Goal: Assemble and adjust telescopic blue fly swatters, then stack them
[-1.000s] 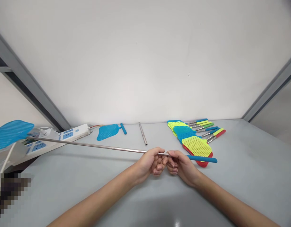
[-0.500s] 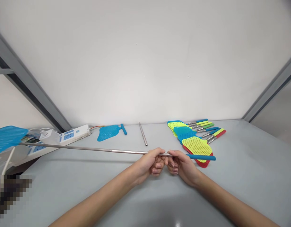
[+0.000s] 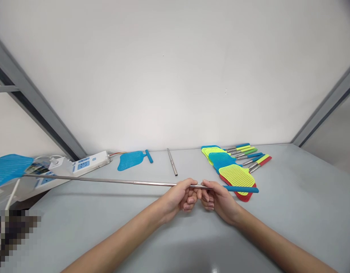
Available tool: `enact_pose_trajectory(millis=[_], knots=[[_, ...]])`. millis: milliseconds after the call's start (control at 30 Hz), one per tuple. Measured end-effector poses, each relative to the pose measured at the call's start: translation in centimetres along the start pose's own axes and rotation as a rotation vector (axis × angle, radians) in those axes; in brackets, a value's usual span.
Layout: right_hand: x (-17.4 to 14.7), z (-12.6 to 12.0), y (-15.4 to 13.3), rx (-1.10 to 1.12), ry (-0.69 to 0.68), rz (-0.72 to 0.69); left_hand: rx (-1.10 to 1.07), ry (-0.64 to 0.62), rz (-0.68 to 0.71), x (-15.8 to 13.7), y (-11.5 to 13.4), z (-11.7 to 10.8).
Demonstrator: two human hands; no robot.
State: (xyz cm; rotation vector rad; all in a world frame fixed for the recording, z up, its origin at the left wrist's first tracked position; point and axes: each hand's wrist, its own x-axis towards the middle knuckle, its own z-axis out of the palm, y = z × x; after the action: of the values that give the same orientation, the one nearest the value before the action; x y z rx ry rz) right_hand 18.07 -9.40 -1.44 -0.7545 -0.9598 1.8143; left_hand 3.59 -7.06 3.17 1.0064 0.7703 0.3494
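Note:
Both my hands grip an extended telescopic fly swatter (image 3: 152, 184), held roughly level above the grey table. My left hand (image 3: 184, 195) pinches its metal rod between thumb and fingers. Close beside it, my right hand (image 3: 216, 195) is closed on the rod just left of the blue handle (image 3: 241, 189). The swatter's blue paddle (image 3: 11, 168) reaches the left edge of the view. Beyond my hands lie a loose blue swatter head with a short blue grip (image 3: 131, 160) and a separate metal rod (image 3: 172, 162).
Several collapsed fly swatters (image 3: 237, 178) in yellow, blue and red lie overlapped at the right. A white power strip (image 3: 92, 163) with plugs and cables sits at the left, near a clear plastic box (image 3: 10, 193). A white wall (image 3: 175, 76) rises behind the table (image 3: 300, 197).
My hands keep their hold on the fly swatter and have barely moved. The view has shifted very slightly; the things on the table stay where they were.

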Motion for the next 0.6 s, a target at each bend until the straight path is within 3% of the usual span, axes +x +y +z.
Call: enact_pose_trajectory(millis=[433,600], knots=[[-0.2,-0.2,-0.4,0.002,-0.038,0.039,-0.050,-0.001,-0.019,-0.2,0.1,0.1],[-0.8,0.1,-1.4,-0.061,-0.083,-0.039,-0.238,-0.008,-0.171,-1.2,0.9,0.5]])
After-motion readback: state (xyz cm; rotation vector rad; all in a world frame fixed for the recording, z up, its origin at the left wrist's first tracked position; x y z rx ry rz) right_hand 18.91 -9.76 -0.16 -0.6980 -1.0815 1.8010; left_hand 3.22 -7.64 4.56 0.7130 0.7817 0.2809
